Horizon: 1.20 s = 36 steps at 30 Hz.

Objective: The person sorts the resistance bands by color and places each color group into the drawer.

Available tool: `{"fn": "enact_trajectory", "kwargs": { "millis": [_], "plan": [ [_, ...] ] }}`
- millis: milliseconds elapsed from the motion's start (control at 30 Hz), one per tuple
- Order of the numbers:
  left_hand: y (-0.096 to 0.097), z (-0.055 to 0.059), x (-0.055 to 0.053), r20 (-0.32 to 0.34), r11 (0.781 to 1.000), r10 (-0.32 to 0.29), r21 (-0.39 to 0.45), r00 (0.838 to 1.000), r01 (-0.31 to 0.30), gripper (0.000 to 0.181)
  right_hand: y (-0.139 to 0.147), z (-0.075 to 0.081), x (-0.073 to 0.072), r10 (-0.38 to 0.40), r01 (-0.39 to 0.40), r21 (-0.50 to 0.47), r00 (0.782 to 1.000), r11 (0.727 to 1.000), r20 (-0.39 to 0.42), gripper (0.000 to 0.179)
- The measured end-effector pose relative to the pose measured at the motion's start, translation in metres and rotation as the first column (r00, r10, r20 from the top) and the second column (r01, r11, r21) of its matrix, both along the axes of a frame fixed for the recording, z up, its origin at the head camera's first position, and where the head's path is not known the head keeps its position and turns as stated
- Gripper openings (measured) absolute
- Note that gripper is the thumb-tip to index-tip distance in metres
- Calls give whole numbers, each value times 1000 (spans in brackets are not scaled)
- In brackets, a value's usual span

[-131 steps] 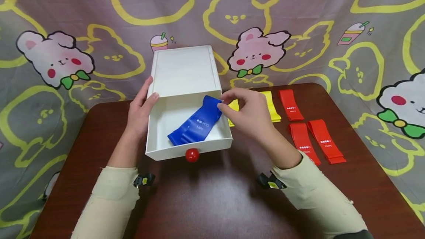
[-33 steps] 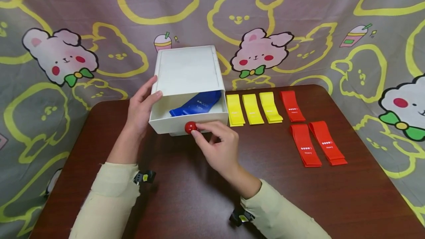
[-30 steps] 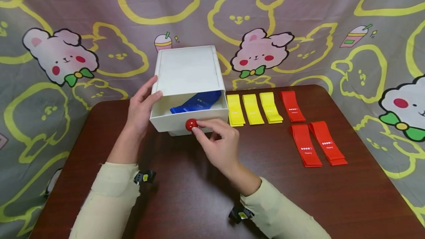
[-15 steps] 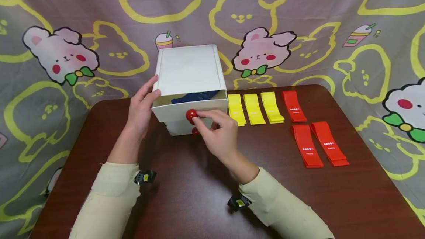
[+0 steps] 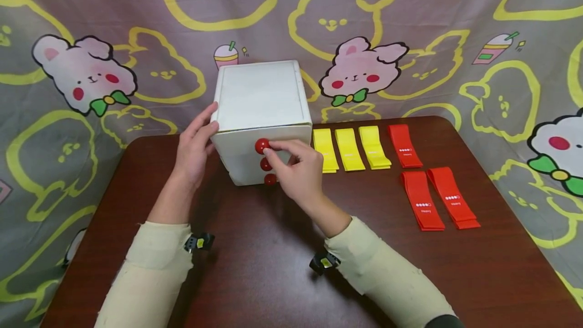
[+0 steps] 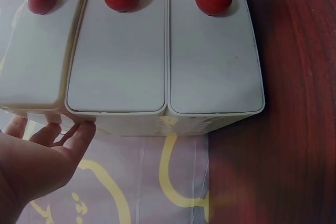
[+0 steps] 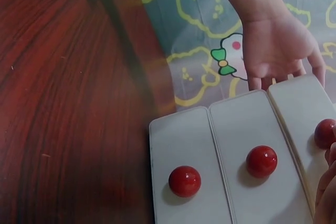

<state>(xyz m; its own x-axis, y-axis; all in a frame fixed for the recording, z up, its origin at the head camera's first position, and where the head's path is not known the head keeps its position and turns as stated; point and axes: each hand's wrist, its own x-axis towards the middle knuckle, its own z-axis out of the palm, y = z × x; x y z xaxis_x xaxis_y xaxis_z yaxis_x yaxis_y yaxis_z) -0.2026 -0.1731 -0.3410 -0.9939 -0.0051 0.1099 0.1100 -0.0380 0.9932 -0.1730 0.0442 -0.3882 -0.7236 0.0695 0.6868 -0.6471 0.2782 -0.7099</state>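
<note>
A white three-drawer cabinet [image 5: 260,94] stands on the table, each drawer front bearing a round red knob. My right hand [image 5: 300,168] pinches the top drawer knob [image 5: 261,146] between thumb and fingertips. The top drawer front [image 6: 39,59] sits almost flush, slightly proud of the middle drawer [image 6: 118,56] in the left wrist view. My left hand [image 5: 193,148] rests against the cabinet's left side near its upper front edge, fingers extended along the wall. The blue band inside the top drawer is hidden.
To the cabinet's right, several folded bands lie flat: three yellow bands [image 5: 349,150] in a row, then red bands, one farther back [image 5: 404,146] and two nearer, one of them [image 5: 422,201] marked "Heavy". A patterned curtain [image 5: 255,9] hangs close behind the table [image 5: 255,262].
Earlier my right hand was at the blue band in the pulled-out top drawer. It moved to the knob, and the drawer has slid in, covering the band. My left hand stayed on the cabinet's side.
</note>
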Motion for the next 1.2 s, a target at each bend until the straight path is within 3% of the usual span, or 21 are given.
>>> {"fn": "enact_trajectory", "kwargs": {
  "millis": [400,733,933,1200],
  "plan": [
    [0,-3,-1,-28,999,-8,-31,1000,7,49,0,0,-6,-6,6,8,1000,1000,12,19],
    [-1,-4,0,-45,990,0,-141,999,-6,55,0,-3,-4,-11,11,-13,1000,1000,29,19],
    [-2,-6,-1,-57,990,-5,-137,998,-3,55,5,-17,0,-43,45,-26,997,999,57,19],
    [-3,-7,-2,-52,988,2,-155,999,-10,55,5,-41,2,-69,66,35,990,997,124,23]
  ]
}}
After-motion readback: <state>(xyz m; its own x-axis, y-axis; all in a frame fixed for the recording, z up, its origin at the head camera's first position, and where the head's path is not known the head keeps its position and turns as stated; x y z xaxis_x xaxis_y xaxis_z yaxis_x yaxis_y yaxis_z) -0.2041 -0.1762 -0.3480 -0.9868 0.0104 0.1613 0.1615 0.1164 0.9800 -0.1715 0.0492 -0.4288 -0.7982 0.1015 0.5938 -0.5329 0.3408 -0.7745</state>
